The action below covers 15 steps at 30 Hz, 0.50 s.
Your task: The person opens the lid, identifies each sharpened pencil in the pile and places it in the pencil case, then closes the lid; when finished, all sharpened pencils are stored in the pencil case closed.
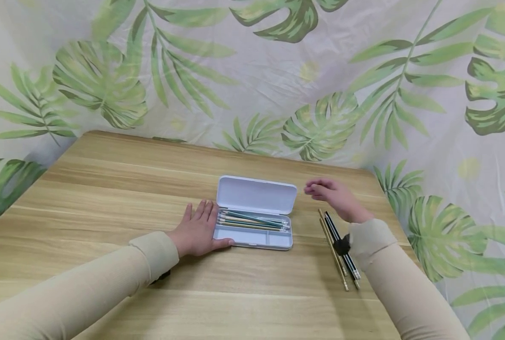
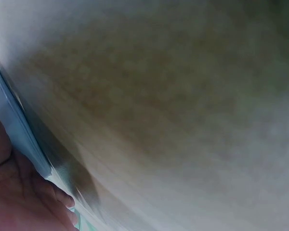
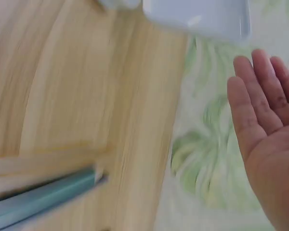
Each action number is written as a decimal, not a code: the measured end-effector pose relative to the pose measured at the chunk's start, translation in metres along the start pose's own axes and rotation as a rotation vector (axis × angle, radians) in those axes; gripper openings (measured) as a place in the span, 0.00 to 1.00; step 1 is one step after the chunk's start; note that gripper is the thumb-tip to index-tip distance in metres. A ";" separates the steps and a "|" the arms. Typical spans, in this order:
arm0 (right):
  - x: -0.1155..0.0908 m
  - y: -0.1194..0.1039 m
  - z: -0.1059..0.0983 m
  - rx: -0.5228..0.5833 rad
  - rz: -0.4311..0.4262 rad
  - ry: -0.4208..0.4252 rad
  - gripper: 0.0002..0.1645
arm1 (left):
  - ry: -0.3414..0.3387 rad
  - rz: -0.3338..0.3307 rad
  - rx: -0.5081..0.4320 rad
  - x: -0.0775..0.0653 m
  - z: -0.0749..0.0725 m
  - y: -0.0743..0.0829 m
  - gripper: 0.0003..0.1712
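A pale blue-white pencil case (image 1: pixel 239 236) lies with its lid (image 1: pixel 256 194) raised. Inside its rear compartment are several green and yellow pencils (image 1: pixel 252 221); bare floor shows in the two front compartments. My left hand (image 1: pixel 197 231) rests flat against the case's left end, fingers spread, thumb at the front corner. In the left wrist view, part of the palm (image 2: pixel 24 192) shows beside the case's blue edge (image 2: pixel 19 125). My right hand (image 1: pixel 330 193) is held above the table, right of the lid. Its fingers (image 3: pixel 250 106) are extended with nothing in them in the right wrist view.
Under my right forearm lies a loose group of pencils, gold ones (image 1: pixel 333 243) beside dark ones (image 1: pixel 352 267). The wood-grain table (image 1: pixel 129 193) ends at the back and right against a leaf-print cloth (image 1: pixel 269 80).
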State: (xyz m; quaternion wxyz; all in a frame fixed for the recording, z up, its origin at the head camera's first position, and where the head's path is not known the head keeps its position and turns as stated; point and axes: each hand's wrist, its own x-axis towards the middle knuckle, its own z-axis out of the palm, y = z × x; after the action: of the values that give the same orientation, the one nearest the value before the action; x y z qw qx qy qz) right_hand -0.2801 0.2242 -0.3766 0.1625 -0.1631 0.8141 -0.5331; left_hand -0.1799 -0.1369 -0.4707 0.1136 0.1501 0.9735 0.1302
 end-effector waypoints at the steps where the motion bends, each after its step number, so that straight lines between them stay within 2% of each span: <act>1: -0.004 0.003 -0.007 0.003 0.011 0.031 0.22 | 0.003 0.001 0.000 0.001 0.000 0.000 0.70; 5: -0.022 0.021 -0.028 -0.015 0.070 0.088 0.23 | 0.008 0.005 -0.012 0.000 -0.004 0.005 0.69; 10: -0.042 0.052 -0.033 -0.002 0.154 0.115 0.23 | -0.009 -0.002 -0.029 -0.006 -0.012 0.012 0.66; 15: -0.053 0.068 -0.032 -0.040 0.237 0.068 0.22 | -0.006 -0.011 -0.035 -0.007 -0.011 0.010 0.67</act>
State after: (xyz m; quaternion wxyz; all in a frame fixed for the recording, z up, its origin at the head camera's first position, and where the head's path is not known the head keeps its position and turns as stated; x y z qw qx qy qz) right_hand -0.2526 0.2993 -0.4227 0.1935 -0.0507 0.8432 -0.4990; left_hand -0.1740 -0.1320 -0.4565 0.1201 0.1430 0.9715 0.1460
